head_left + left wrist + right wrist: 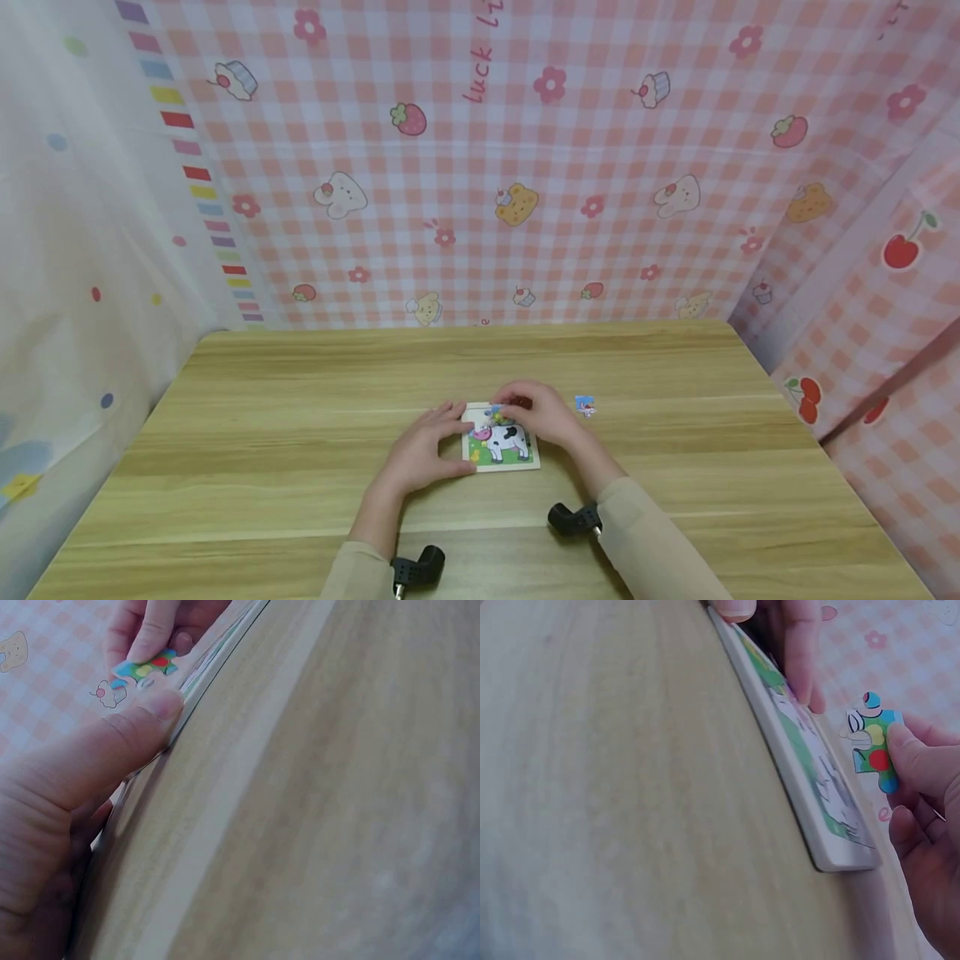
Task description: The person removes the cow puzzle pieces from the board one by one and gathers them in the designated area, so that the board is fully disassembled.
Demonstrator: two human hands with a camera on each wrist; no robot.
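In the head view, we see the left hand [423, 450] with thumb and fingers spread along the left side of the puzzle board [510, 469], likely steadying it; a loose piece [585, 406] lies to the board's right. In the left wrist view, its thumb rests at the board's edge. In the right wrist view, we see the right hand [937, 862] pinching a puzzle piece [876, 742] off the board, perhaps edge-held so its picture shows.

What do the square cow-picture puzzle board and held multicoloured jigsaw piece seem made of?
Square puzzle board: probably wood, matte, judging by its thick, pale, plain rim. Multicoloured jigsaw piece: card or thin wood, smooth; its flat printed face leaves that open.
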